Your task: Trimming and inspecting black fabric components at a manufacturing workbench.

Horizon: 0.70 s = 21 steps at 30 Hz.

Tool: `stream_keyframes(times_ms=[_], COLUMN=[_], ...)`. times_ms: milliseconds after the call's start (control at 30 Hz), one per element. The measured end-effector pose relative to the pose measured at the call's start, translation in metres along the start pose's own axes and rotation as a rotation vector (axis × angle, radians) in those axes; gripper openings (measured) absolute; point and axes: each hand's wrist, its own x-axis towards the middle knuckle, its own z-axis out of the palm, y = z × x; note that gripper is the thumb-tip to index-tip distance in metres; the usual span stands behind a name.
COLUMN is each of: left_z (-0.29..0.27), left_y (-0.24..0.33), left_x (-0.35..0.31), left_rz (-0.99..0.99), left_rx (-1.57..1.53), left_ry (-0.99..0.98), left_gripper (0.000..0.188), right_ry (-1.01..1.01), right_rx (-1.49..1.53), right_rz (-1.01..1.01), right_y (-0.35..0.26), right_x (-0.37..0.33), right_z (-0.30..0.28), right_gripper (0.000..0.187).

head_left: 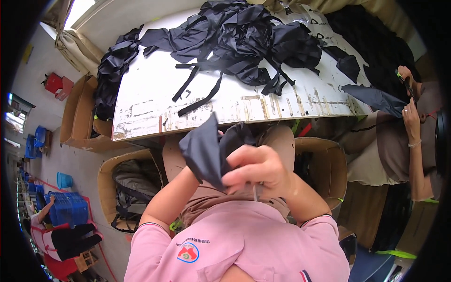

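Above my lap hangs a piece of thin black fabric (203, 148), folded and bunched, in front of the table edge. My left hand (191, 176) goes in beneath it and holds it up; the cloth covers nearly all of its fingers. From the other side my right hand (259, 169) comes in with bent fingers, thumb and fingertips closed at the fabric's lower right edge. A thin pale strip (255, 192) shows below the right palm, too blurred to name. Both hands are slightly smeared by motion.
A heap of black fabric pieces with straps (235, 42) covers the back of the worn white table (155, 89). Cardboard boxes (107, 181) stand either side of my legs, one with a dark bag (136, 183). At right, a co-worker's hand (411, 120) handles dark cloth (376, 97).
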Motion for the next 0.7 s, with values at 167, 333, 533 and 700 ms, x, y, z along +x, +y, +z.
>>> stream_keyframes(times_ms=[167, 333, 533, 700], left_z=[0.03, 0.002, 0.075, 0.067], left_y=[0.024, 0.054, 0.052, 0.056], left_x=[0.012, 0.026, -0.007, -0.045], left_rz=[-0.295, -0.043, -0.063, 0.171], left_rx=[-1.716, -1.405, -0.796, -0.953], left_ry=[-0.578, -0.76, -1.061, -0.847], left_gripper=[0.088, 0.082, 0.055, 0.033], right_ry=[-0.548, -0.546, -0.51, -0.582], right_rx=[0.237, 0.344, 0.541, 0.449], right_rz=[0.081, 0.177, 0.303, 0.442], right_y=[0.0, 0.027, 0.036, 0.031], right_x=[-0.006, -0.027, -0.033, -0.039], right_z=[0.049, 0.068, 0.077, 0.068], right_gripper=[0.016, 0.013, 0.008, 0.011])
